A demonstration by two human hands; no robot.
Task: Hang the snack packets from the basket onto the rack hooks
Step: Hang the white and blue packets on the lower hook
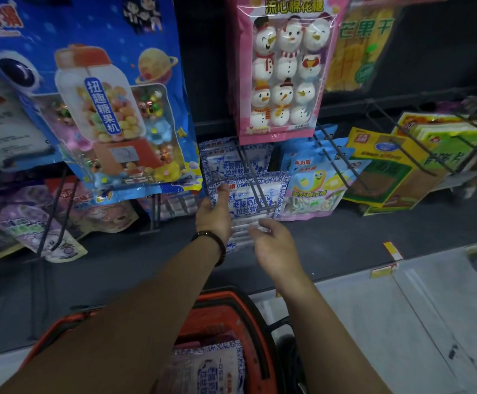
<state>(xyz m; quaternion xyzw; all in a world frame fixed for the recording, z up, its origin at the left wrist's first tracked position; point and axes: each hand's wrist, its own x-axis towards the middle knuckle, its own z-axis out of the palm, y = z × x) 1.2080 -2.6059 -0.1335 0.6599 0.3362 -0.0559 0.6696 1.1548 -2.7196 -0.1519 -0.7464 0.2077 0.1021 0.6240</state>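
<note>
A blue-and-white snack packet hangs at the front of a dark wire rack hook, with more of the same packets behind it. My left hand grips that packet's left edge, thumb on its top corner. My right hand hovers just below the packet's lower right, fingers spread and holding nothing. The orange basket sits below my arms at the bottom centre. A similar blue-and-white packet lies inside it.
A large blue candy-machine bag hangs upper left and a pink snowman marshmallow bag hangs above the hook. Pastel worm-candy packets and yellow-green packets fill hooks to the right. Purple packets hang at left.
</note>
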